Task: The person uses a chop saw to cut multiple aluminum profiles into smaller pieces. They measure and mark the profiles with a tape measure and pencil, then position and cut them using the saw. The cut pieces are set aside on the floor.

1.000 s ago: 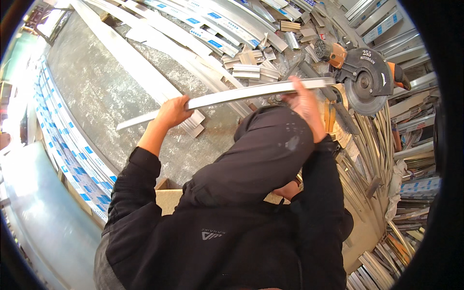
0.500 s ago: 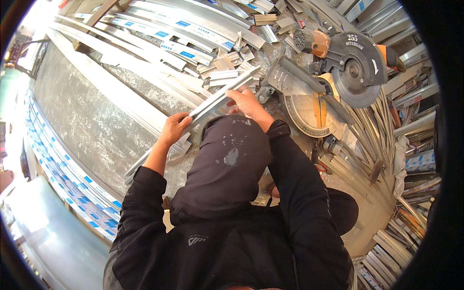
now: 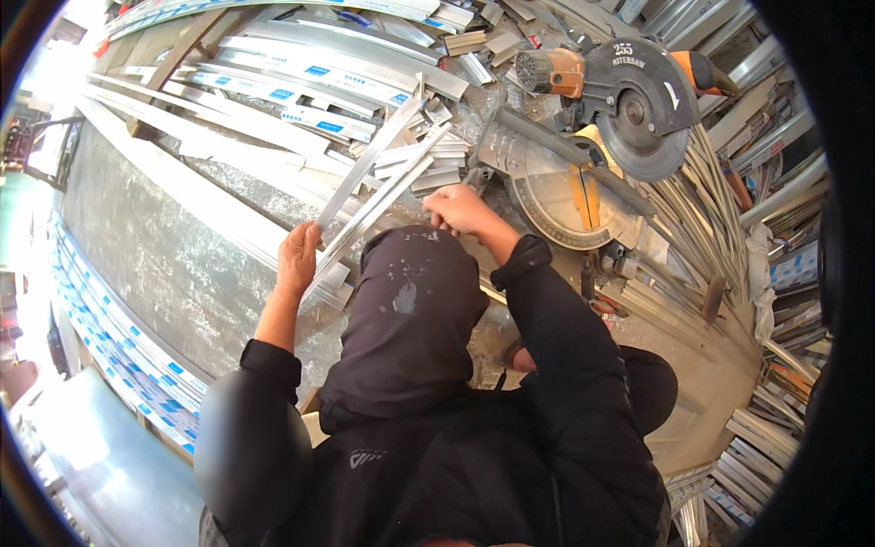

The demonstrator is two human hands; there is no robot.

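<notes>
My left hand (image 3: 297, 259) is closed around the lower end of a flat aluminium strip (image 3: 363, 171), which slants up and away from me. Just right of that strip, a ridged aluminium profile (image 3: 394, 190) runs nearly parallel, its near end passing beside my left hand. Above my raised knee (image 3: 415, 273), my right hand (image 3: 458, 210) is apart from both pieces, its fingers curled and pressed together. Whatever those fingers may hold is too small to make out.
An orange and black mitre saw (image 3: 629, 105) stands at the right, blade raised above its round base (image 3: 551, 205). Aluminium offcuts (image 3: 437, 164) lie beyond my hands. Long profiles with blue-marked film (image 3: 137, 356) line the left side, and stacked bars (image 3: 775, 210) fill the far right.
Both hands were on one long aluminium piece. Now the flat strip stands apart from the ridged profile in my left hand, and my right hand has come off. The view has shifted slightly.
</notes>
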